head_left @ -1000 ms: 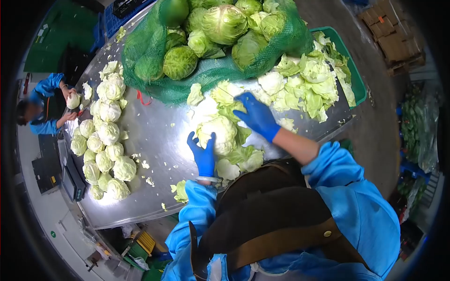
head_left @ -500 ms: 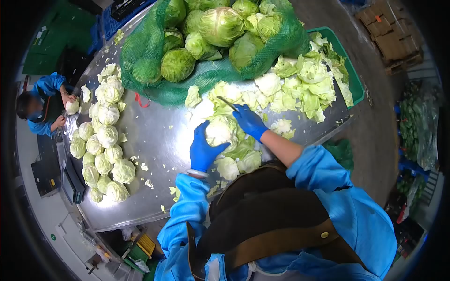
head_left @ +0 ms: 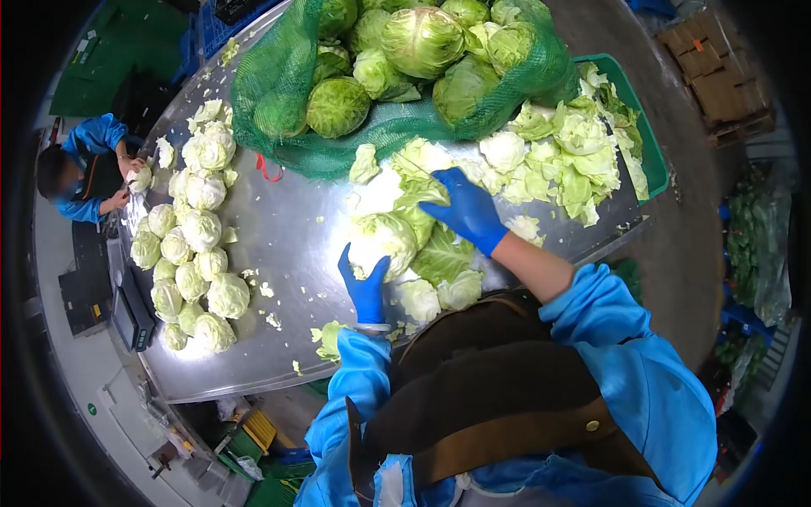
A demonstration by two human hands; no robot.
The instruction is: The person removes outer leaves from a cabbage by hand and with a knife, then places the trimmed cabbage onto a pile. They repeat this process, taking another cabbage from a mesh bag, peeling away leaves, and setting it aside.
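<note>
Delta vs 0.5 s back: left hand [head_left: 365, 286] has dropped from wrapping the side of the cabbage [head_left: 382, 239] to its near edge; right hand [head_left: 466, 209] has pulled up and away from the head, and a big outer leaf [head_left: 443, 253] now lies open between them. Cabbage sits mid-table on the steel table [head_left: 287, 228], just in front of the person, touching the left glove. Left grip: thumb and fingers spread in a V, pressed against the head, not closed round it. Right grip: fingers curled tight on a knife [head_left: 411, 166], thin blade sticking out past the glove toward the net sack [head_left: 397, 131]. Both gloves blue, smooth, rubbery; sleeves blue fabric, apron [head_left: 473, 380] dark brown with a tan strap. Table is polished sheet metal, glare patches, littered with leaf scraps. Sack is green mesh, bulging with round, darker green heads, with a red tie [head_left: 269, 173] at its edge. Trimmed heads [head_left: 190, 245] are pale, crinkled and clustered at the table's left. Stripped leaves [head_left: 566, 160] are piled right, spilling into a green plastic crate [head_left: 646, 144]. A co-worker [head_left: 89, 169] in blue holds a head at the far left. A scale [head_left: 133, 311] hangs off the table edge, its display too small to read.
</note>
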